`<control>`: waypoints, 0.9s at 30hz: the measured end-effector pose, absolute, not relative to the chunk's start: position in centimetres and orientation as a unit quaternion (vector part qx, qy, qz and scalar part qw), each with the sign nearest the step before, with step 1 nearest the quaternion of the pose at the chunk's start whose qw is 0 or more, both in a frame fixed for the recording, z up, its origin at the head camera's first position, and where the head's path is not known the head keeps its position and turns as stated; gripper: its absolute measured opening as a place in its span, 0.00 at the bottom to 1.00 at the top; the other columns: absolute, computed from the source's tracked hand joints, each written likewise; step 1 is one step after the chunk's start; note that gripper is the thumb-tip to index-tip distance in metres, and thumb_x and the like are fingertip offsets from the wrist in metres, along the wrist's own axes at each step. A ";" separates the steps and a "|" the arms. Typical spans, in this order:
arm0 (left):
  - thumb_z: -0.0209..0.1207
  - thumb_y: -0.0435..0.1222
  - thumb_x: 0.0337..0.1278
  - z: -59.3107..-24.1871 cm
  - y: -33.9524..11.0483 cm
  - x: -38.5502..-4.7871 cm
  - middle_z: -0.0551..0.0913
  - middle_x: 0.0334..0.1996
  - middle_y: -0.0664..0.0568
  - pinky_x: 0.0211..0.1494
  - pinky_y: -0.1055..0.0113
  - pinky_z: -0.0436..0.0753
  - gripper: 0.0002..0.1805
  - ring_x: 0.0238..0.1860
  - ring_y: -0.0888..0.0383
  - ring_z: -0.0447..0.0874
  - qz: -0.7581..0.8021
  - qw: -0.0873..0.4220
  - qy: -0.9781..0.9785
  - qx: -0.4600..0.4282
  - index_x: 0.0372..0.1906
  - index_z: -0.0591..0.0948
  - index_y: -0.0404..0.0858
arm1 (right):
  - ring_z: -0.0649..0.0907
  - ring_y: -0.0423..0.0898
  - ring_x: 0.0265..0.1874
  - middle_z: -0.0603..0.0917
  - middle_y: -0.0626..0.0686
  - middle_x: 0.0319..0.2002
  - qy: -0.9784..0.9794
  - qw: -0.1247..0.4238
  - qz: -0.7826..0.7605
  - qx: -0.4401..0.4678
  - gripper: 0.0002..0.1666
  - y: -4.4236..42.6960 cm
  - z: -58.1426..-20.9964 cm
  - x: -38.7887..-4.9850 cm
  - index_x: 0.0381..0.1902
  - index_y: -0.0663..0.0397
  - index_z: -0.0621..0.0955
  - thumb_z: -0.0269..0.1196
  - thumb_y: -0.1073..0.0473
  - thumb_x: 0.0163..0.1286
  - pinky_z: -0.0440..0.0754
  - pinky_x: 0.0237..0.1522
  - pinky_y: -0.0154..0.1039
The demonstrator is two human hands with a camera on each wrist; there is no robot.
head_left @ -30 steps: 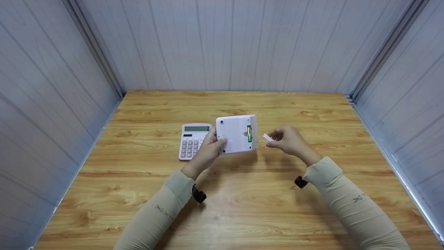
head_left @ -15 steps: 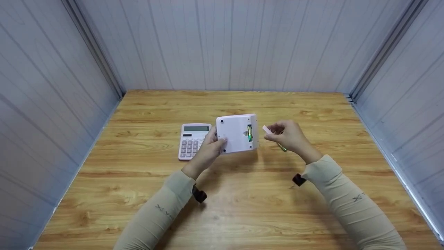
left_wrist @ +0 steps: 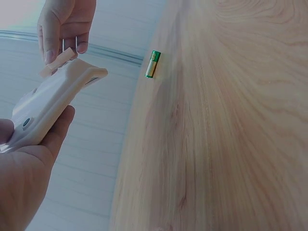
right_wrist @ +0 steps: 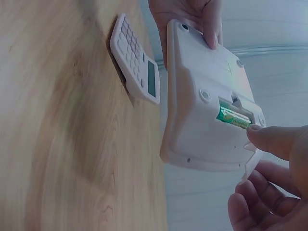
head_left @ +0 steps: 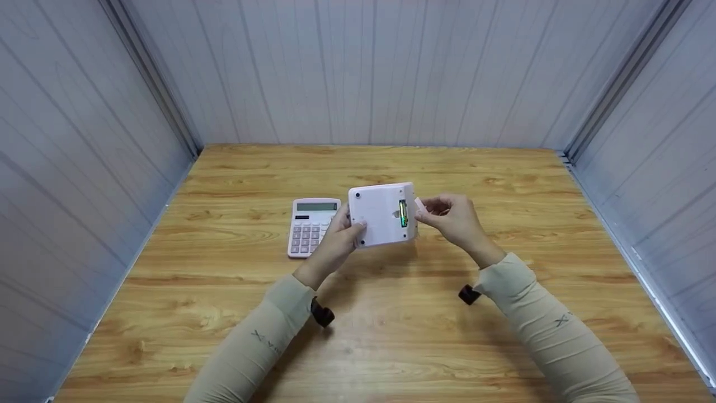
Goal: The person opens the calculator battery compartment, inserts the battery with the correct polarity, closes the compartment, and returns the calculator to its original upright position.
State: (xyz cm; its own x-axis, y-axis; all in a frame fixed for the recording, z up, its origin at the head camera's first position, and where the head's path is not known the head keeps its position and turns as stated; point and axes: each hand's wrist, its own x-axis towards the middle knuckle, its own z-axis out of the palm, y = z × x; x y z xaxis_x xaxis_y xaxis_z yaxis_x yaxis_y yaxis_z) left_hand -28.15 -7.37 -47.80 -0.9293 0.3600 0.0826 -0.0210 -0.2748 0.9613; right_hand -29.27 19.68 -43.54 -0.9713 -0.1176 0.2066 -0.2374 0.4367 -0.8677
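Head view: the grip of my left hand [head_left: 337,235] is pinching a squarish white plastic calculator [head_left: 377,215] with a pale pink rim, thumb on its back, fingers underneath. I have it raised above the wood-grained tabletop [head_left: 358,352], about midway between the left and right edges, its back facing up toward me. In its narrow open compartment, near the side facing my other hand, sits a shiny green-and-gold cylindrical battery [head_left: 403,214]. The grip of my right hand [head_left: 453,219] pinches a small flat pale pink plastic strip [head_left: 420,206] between thumb and fingers, just beside that side of the casing; I cannot tell whether the two touch. A second pink-and-white calculator [head_left: 305,238], grey screen and keys up, lies on the tabletop, nearer its left edge than the right, partly behind my left hand. The left wrist view shows a loose green-and-gold battery [left_wrist: 153,64] lying on the tabletop, well apart from my left hand.
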 end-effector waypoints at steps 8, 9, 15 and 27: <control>0.41 0.25 0.83 -47.7 -7.3 -28.2 0.70 0.79 0.33 0.73 0.45 0.84 0.33 0.75 0.37 0.77 0.785 0.123 0.588 0.150 0.86 0.54 0.37 | 0.84 0.42 0.36 0.91 0.60 0.42 -0.819 0.067 0.561 0.095 0.19 18.3 -44.1 -28.9 0.54 0.66 0.90 0.77 0.66 0.66 0.84 0.39 0.28; 0.40 0.25 0.82 -47.7 -7.3 -28.2 0.70 0.78 0.33 0.73 0.45 0.84 0.33 0.75 0.38 0.77 0.786 0.122 0.587 0.151 0.85 0.54 0.37 | 0.84 0.43 0.37 0.91 0.59 0.41 -0.817 0.070 0.565 0.094 0.18 18.1 -44.2 -28.8 0.54 0.66 0.90 0.77 0.67 0.66 0.84 0.39 0.28; 0.41 0.25 0.82 -47.9 -7.3 -28.0 0.71 0.77 0.31 0.72 0.46 0.85 0.32 0.73 0.40 0.79 0.788 0.117 0.585 0.150 0.85 0.54 0.35 | 0.83 0.43 0.38 0.89 0.56 0.39 -0.809 0.082 0.576 0.085 0.18 17.1 -44.5 -28.3 0.52 0.66 0.90 0.78 0.65 0.66 0.83 0.39 0.28; 0.41 0.24 0.81 -47.8 -7.1 -27.9 0.72 0.77 0.30 0.71 0.46 0.86 0.34 0.74 0.38 0.79 0.792 0.111 0.582 0.148 0.85 0.54 0.36 | 0.83 0.44 0.38 0.88 0.52 0.39 -0.802 0.082 0.588 0.065 0.16 15.8 -44.4 -27.9 0.51 0.64 0.90 0.78 0.63 0.67 0.83 0.39 0.28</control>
